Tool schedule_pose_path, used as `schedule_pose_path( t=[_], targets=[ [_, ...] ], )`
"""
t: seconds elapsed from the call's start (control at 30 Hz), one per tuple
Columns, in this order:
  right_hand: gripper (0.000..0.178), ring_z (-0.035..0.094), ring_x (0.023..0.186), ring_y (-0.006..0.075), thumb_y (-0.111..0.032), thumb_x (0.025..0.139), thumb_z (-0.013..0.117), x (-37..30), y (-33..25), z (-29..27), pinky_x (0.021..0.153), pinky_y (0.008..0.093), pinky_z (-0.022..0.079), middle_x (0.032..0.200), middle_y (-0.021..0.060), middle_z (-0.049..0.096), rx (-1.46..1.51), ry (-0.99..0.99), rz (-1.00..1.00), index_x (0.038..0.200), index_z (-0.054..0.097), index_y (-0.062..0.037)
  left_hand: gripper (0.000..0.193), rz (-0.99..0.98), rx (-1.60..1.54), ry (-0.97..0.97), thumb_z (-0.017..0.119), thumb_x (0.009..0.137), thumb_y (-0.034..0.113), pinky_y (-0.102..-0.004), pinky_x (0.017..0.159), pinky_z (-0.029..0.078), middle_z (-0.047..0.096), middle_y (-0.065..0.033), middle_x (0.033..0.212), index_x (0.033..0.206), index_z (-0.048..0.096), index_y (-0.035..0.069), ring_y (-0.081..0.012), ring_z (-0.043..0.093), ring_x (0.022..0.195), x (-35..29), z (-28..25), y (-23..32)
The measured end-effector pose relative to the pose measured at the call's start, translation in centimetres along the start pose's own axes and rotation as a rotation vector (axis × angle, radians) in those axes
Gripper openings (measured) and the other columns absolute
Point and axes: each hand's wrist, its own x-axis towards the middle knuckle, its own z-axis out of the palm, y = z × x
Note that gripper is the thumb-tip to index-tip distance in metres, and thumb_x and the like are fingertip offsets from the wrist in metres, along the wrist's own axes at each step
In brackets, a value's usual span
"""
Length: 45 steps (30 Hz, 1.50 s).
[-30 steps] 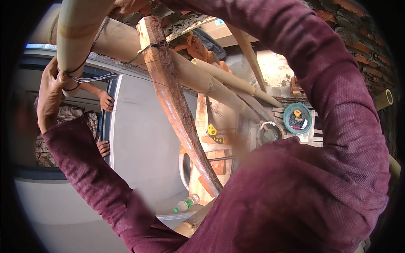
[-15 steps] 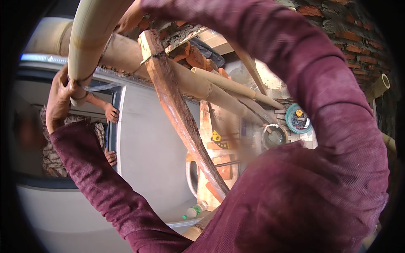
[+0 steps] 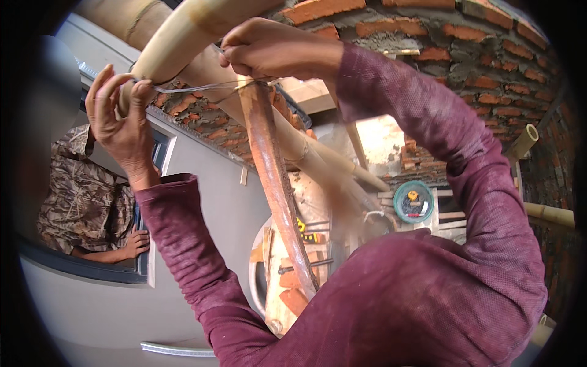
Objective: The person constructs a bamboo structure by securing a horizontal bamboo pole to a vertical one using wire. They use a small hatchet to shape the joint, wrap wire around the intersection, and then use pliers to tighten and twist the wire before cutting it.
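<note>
A thick bamboo pole [image 3: 183,40] crosses the upper left, its lower end between the fingers of my left hand [image 3: 119,125]. There my thumb and forefinger pinch the thin wire at the pole's end. A clear, shiny strand of this wire [image 3: 195,89] stretches right toward a rough wooden post [image 3: 264,131]. Above the post's top my right hand [image 3: 275,52] is closed, with a short grey bit of wire showing at its fingertips. Dark wire also wraps the post's top. Behind the post, a longer bamboo pole [image 3: 290,140] slants down to the right.
At left, a person in a camouflage top [image 3: 92,189] leans in a window opening, one hand [image 3: 136,243] on its frame. A brick wall [image 3: 477,61] stands at right. Below are a green basin [image 3: 403,214] with tools, a bucket [image 3: 380,223] and planks with loose bricks [image 3: 293,300].
My right hand has come down and right, away from behind the upper pole. My left hand has shifted right, its grip on the pole's end loosened to a pinch. The view has turned.
</note>
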Motion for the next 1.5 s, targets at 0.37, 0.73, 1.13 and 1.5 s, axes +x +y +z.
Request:
schedule_pose_path(
  t=[0.37, 0.73, 1.13, 1.5],
  targets=[
    [0.033, 0.064, 0.074, 0.0114, -0.019, 0.092, 0.060, -0.4, -0.8, 3.2, 0.068, 0.0217, 0.053, 0.095, 0.0124, 0.067, 0.803, -0.084, 0.210, 0.115, 0.053, 0.0025, 0.024, 0.230, -0.003, 0.130, 0.074, 0.073, 0.003, -0.0411, 0.097, 0.045, 0.070, -0.0084, 0.098, 0.096, 0.070, 0.007, -0.0256, 0.063, 0.106, -1.4, 0.8, -0.2],
    [0.018, 0.028, 0.048, 0.0010, -0.016, 0.097, 0.048, -3.1, -2.2, 4.2, 0.038, 0.0167, 0.023, 0.062, -0.0074, 0.037, 0.550, 0.097, 0.310, 0.102, 0.055, -0.0005, 0.007, -0.151, -0.165, 0.478, 0.057, 0.093, 0.008, -0.0263, 0.078, 0.051, 0.065, -0.0076, 0.089, 0.096, 0.057, 0.001, -0.0133, 0.062, 0.086, -0.5, 2.3, -1.0],
    [0.023, 0.057, 0.072, 0.0085, -0.023, 0.098, 0.049, -2.3, -5.7, 8.4, 0.064, 0.0234, 0.049, 0.088, 0.0047, 0.065, 0.897, 0.118, 0.307, 0.108, 0.054, -0.0029, 0.011, 0.040, -0.179, 0.270, 0.065, 0.080, -0.004, -0.0313, 0.077, 0.051, 0.067, -0.0089, 0.088, 0.090, 0.065, 0.002, -0.0212, 0.065, 0.087, -0.8, 1.2, -0.4],
    [0.020, 0.036, 0.055, 0.0056, -0.027, 0.096, 0.054, 0.3, -4.5, 10.1, 0.047, 0.0200, 0.030, 0.065, -0.0064, 0.043, 1.189, 0.074, 0.229, 0.100, 0.060, -0.0093, 0.061, 0.226, -0.171, 0.031, 0.075, 0.072, 0.040, -0.0438, 0.101, 0.041, 0.061, -0.0178, 0.115, 0.116, 0.061, 0.000, -0.0319, 0.057, 0.113, -1.4, -1.4, -0.2]
  ],
)
